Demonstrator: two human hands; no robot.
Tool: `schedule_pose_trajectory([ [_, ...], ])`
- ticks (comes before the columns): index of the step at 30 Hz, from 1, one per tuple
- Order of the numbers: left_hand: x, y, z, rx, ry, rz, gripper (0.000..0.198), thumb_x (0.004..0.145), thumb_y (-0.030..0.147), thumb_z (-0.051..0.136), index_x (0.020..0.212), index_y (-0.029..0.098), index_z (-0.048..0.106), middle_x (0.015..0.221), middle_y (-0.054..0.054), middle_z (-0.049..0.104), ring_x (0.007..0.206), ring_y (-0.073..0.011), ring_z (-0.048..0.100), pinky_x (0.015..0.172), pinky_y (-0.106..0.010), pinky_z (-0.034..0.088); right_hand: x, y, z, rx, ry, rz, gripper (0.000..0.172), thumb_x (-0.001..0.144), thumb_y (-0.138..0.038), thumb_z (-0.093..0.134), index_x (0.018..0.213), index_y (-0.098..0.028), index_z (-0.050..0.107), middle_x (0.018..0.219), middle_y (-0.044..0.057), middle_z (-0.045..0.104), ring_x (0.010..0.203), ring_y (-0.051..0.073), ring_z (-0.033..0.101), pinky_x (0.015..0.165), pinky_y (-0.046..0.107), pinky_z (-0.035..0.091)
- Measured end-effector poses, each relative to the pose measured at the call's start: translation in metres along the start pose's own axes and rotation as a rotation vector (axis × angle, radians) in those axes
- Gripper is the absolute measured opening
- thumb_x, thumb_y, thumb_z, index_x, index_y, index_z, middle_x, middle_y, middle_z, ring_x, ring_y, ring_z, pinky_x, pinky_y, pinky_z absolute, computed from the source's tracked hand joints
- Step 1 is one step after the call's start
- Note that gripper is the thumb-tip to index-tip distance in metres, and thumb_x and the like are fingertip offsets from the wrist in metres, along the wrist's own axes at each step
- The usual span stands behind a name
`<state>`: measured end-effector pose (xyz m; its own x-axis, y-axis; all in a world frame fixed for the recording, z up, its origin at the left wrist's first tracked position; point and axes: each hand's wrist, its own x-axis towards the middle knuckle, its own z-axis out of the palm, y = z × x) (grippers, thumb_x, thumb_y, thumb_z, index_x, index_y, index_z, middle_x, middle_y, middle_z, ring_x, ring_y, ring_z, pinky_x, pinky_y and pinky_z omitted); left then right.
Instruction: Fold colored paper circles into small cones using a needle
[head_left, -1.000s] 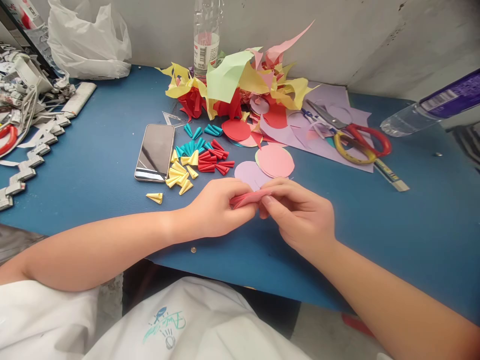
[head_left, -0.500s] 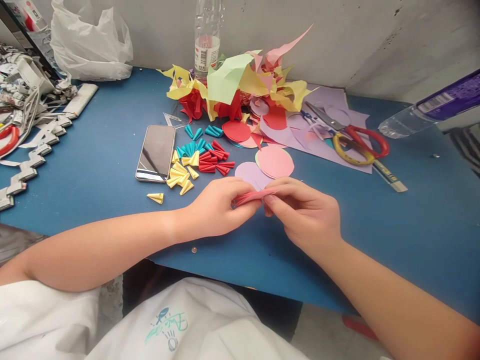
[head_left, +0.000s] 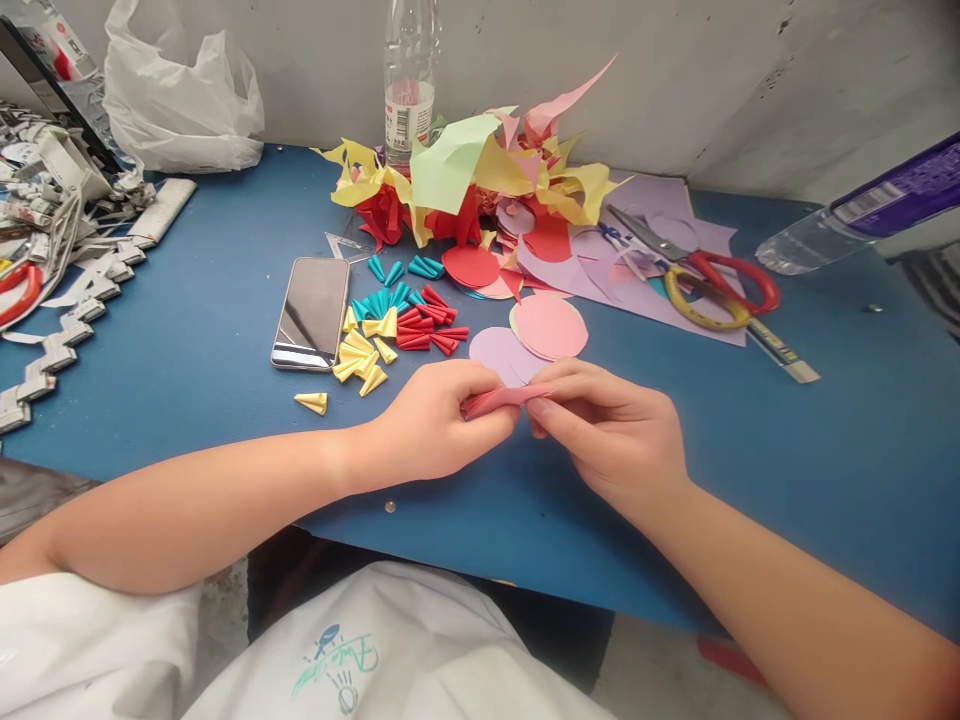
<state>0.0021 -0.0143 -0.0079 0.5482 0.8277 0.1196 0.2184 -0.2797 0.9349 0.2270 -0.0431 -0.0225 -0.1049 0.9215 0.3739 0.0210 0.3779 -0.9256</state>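
Between both hands is a folded piece of pink paper (head_left: 498,399), low over the table's front half. My left hand (head_left: 439,420) is closed around its left end, thumb and fingers pinching it. The fingertips of my right hand (head_left: 619,430) pinch its right end. Just beyond the hands lie pink paper circles (head_left: 553,326) and lilac paper circles (head_left: 495,352). Small rolled paper cones lie to the left of these: yellow cones (head_left: 361,362), red cones (head_left: 431,322) and teal cones (head_left: 386,298).
A phone (head_left: 311,312) lies left of the cones. Paper scraps (head_left: 457,165) are heaped at the back beside a clear bottle (head_left: 409,110). Scissors (head_left: 705,280) rest on lilac paper at right, near a purple-labelled bottle (head_left: 870,205). A plastic bag (head_left: 184,100) and folded paper chain (head_left: 67,335) are at left.
The pink paper has turned slightly in my fingers and shows a broader, smoother side. Both hands keep their pinch. The whole view has shifted a little.
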Motion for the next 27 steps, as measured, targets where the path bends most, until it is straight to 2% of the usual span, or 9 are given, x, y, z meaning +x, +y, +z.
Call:
schedule_pose_trajectory([
  [2,0.001,0.001,0.000,-0.006,0.002,-0.002,0.043,0.099,0.030,0.072,0.070,0.026,0.039,0.072,0.002,0.053,0.074,-0.0182,0.050,0.072,-0.038,0.043,0.000,0.000,0.000,0.008,0.007,0.006,0.043,0.093,-0.002,0.089,0.104,-0.041,0.104,0.090,0.000,0.087,0.065,0.014,0.076,0.056,0.025,0.064],
  [7,0.002,0.001,-0.001,-0.055,-0.012,0.025,0.026,0.102,0.032,0.072,0.079,0.024,0.064,0.080,-0.001,0.069,0.079,-0.0202,0.060,0.076,-0.039,0.049,-0.001,0.000,0.000,0.004,0.035,0.032,0.036,0.090,-0.003,0.094,0.099,-0.036,0.104,0.088,0.003,0.087,0.064,0.017,0.076,0.054,0.029,0.062],
  [11,0.002,0.000,-0.001,-0.054,-0.018,0.003,0.039,0.104,0.029,0.072,0.073,0.025,0.048,0.076,0.001,0.055,0.077,-0.0180,0.052,0.073,-0.037,0.044,-0.002,0.000,0.000,0.009,0.025,0.039,0.041,0.091,-0.002,0.093,0.100,-0.040,0.104,0.090,0.002,0.088,0.066,0.018,0.075,0.055,0.030,0.062],
  [14,0.001,0.001,-0.002,-0.062,-0.030,-0.027,0.045,0.104,0.028,0.073,0.073,0.025,0.042,0.075,0.002,0.051,0.076,-0.0169,0.048,0.072,-0.036,0.041,-0.001,0.000,-0.001,0.012,0.007,0.047,0.046,0.093,-0.003,0.089,0.103,-0.045,0.105,0.090,0.001,0.088,0.068,0.019,0.076,0.054,0.031,0.060],
  [18,0.001,0.004,-0.003,-0.060,-0.027,-0.017,0.043,0.105,0.029,0.073,0.073,0.026,0.044,0.076,0.002,0.054,0.077,-0.0179,0.050,0.073,-0.037,0.043,-0.001,0.001,-0.002,-0.010,0.000,0.033,0.049,0.095,-0.003,0.089,0.107,-0.048,0.105,0.090,0.000,0.087,0.068,0.018,0.075,0.055,0.030,0.059],
  [23,0.003,0.000,-0.002,-0.051,0.009,0.089,0.029,0.105,0.026,0.072,0.079,0.024,0.061,0.080,0.000,0.066,0.080,-0.0193,0.059,0.077,-0.037,0.047,-0.003,0.003,-0.003,-0.034,0.027,0.010,0.043,0.095,-0.003,0.091,0.105,-0.043,0.105,0.092,0.001,0.088,0.072,0.018,0.075,0.058,0.030,0.057],
  [27,0.002,-0.006,-0.001,0.002,0.035,0.157,0.045,0.109,0.026,0.073,0.073,0.025,0.047,0.073,0.002,0.055,0.075,-0.0177,0.053,0.074,-0.035,0.045,-0.003,0.003,-0.003,-0.045,0.037,0.012,0.038,0.095,-0.004,0.092,0.100,-0.039,0.104,0.091,0.002,0.089,0.065,0.016,0.070,0.057,0.032,0.056],
])
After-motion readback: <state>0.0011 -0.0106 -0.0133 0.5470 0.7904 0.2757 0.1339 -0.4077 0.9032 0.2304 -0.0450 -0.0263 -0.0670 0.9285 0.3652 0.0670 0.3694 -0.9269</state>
